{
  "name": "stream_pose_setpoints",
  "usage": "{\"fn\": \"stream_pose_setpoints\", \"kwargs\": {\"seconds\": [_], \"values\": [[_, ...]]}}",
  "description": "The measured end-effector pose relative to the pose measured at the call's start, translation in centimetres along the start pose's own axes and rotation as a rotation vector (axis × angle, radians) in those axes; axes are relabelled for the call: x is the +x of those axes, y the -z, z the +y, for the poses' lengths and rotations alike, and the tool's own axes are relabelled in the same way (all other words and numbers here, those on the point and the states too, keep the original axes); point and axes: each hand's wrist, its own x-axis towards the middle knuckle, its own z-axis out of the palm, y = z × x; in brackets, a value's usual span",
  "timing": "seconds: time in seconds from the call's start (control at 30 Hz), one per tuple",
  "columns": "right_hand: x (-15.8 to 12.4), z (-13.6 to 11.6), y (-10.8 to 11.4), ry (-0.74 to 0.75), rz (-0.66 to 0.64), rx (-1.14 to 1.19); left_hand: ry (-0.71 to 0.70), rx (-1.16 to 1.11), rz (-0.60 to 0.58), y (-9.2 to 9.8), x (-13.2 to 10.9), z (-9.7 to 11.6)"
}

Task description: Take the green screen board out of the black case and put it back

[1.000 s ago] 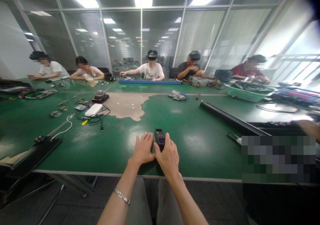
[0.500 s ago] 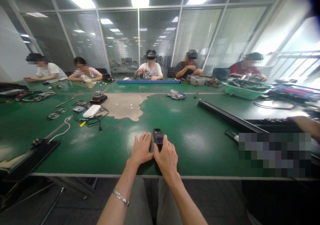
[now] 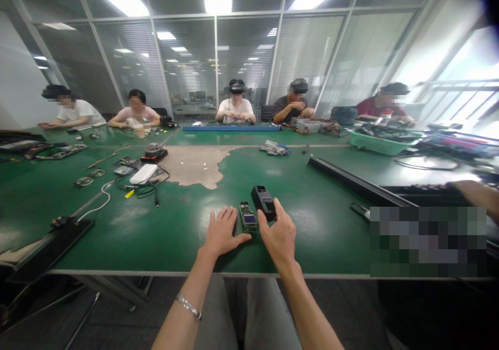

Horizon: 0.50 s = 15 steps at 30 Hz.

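A small circuit board with a bluish screen lies on the green table near its front edge. My left hand rests flat on the table just left of the board, fingers spread, thumb touching its near end. My right hand grips a black plastic cover and holds it tilted, just right of and above the board.
White box, cables and small parts lie at the left, a long black rail at the right, a black tray at the near left edge. Several people sit working along the far side. Someone's arm reaches in at the right.
My right hand has lifted the black cover off the device and moved it right, baring the circuit board. My left hand has stayed flat beside it.
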Motion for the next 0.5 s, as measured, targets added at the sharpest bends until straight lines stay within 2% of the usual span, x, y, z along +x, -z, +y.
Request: {"fn": "stream_pose_setpoints", "kwargs": {"seconds": [0.2, 0.5], "values": [[-1.2, 3.1, -0.7, -0.028, -0.076, -0.083, 0.008, 0.012, 0.004, -0.1, 0.0, -0.1], [-2.0, 4.3, -1.7, 0.014, -0.073, -0.148, 0.016, 0.023, -0.014, 0.0, 0.0, -0.1]]}}
